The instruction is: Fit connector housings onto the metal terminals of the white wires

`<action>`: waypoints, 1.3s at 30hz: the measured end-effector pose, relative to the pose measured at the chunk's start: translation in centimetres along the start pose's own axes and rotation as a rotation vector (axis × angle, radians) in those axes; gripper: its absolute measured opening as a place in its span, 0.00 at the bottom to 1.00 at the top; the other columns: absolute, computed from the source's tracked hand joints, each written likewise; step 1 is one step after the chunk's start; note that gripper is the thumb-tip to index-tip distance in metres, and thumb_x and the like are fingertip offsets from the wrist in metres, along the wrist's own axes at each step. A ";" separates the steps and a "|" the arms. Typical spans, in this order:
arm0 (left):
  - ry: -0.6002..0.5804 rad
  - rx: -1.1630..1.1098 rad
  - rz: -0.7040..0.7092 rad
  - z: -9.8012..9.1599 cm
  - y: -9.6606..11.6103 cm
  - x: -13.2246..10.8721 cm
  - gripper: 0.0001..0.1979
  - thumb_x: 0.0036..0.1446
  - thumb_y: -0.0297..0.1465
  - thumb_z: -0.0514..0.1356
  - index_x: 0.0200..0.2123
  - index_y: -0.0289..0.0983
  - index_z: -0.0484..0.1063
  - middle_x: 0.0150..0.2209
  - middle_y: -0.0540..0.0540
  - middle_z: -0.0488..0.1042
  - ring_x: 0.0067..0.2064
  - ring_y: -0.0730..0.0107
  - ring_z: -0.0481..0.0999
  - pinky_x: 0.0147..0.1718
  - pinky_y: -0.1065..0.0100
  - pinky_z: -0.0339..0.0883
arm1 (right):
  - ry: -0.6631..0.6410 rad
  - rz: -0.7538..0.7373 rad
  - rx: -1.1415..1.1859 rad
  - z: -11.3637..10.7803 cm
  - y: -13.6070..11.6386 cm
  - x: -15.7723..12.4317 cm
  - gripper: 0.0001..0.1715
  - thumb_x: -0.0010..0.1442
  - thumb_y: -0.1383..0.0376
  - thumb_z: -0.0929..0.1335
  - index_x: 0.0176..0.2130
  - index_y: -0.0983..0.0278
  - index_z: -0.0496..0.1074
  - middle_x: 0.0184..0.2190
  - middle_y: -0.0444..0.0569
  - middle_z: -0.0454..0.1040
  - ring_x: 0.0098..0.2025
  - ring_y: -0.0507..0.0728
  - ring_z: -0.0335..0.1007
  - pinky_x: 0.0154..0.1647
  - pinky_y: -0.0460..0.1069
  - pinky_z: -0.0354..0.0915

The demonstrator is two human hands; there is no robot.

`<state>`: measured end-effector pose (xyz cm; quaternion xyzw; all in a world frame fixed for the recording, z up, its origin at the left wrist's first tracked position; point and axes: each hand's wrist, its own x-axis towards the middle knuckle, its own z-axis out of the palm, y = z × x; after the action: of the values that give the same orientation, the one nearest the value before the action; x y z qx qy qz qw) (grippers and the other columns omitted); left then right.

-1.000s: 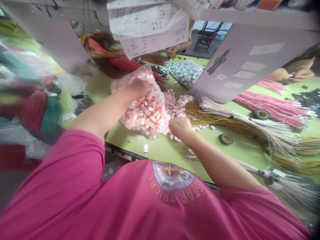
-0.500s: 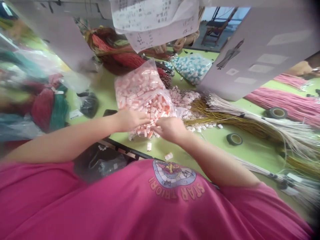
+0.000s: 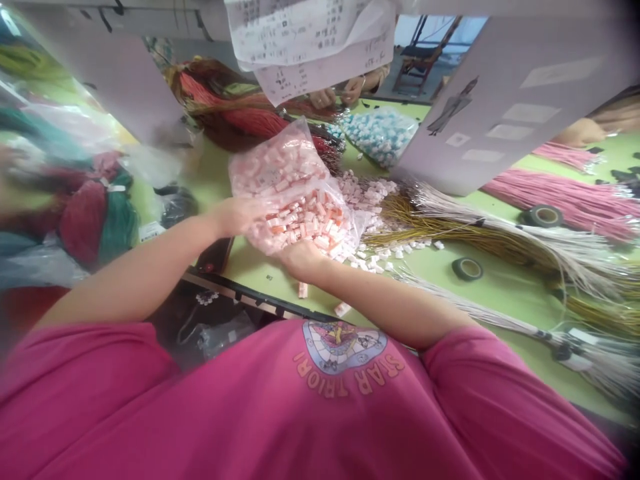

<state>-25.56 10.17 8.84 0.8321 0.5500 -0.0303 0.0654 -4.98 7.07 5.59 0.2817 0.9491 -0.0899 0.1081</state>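
A clear plastic bag point(image 3: 290, 180) full of small pink-and-white plastic pieces lies on the green table point(image 3: 440, 293). My left hand point(image 3: 235, 215) grips the bag's left side, fingers pressed into the plastic. My right hand point(image 3: 300, 259) is under the bag's near end, closed on it and partly hidden by it. A loose heap of the same pale pink pieces point(image 3: 367, 197) lies just right of the bag. Two stray pieces point(image 3: 303, 290) rest near the table's front edge.
Bundles of yellow and white wires point(image 3: 500, 233) and pink wires point(image 3: 565, 203) lie to the right, with tape rolls point(image 3: 467, 269). A bag of blue pieces point(image 3: 383, 133) sits behind. Other people's hands point(image 3: 333, 97) work at the far side. Papers hang overhead point(image 3: 310, 47).
My left hand came down from the top of the bag to its left side. My right hand slid under the bag's near end. The bag tipped toward me and a few pieces fell out.
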 end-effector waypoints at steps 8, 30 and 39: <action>0.149 -0.040 0.006 1.1 -3.2 3.6 0.20 0.59 0.36 0.48 0.48 0.37 0.74 0.46 0.42 0.74 0.51 0.61 0.70 0.53 0.64 0.61 | -0.008 0.021 -0.003 0.5 0.5 -0.3 0.16 0.57 0.75 0.61 0.42 0.67 0.72 0.34 0.53 0.76 0.35 0.57 0.72 0.31 0.50 0.63; 0.138 -0.076 0.549 11.2 19.2 -2.7 0.33 0.55 0.51 0.55 0.57 0.35 0.63 0.53 0.37 0.67 0.55 0.50 0.62 0.53 0.52 0.52 | 0.290 0.515 -0.018 14.7 15.3 -31.9 0.20 0.60 0.54 0.62 0.41 0.66 0.73 0.33 0.56 0.71 0.36 0.61 0.64 0.37 0.54 0.58; 0.267 -0.135 0.428 12.2 19.8 -2.5 0.14 0.61 0.32 0.52 0.48 0.34 0.70 0.39 0.41 0.72 0.43 0.59 0.69 0.45 0.58 0.61 | 0.485 0.522 0.048 12.7 8.7 -30.4 0.19 0.62 0.57 0.60 0.41 0.64 0.74 0.37 0.54 0.70 0.37 0.59 0.64 0.36 0.51 0.59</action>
<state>-8.07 -1.51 -1.40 0.9198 0.3660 0.1309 0.0527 26.70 -4.35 0.26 0.5305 0.8407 -0.0123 -0.1075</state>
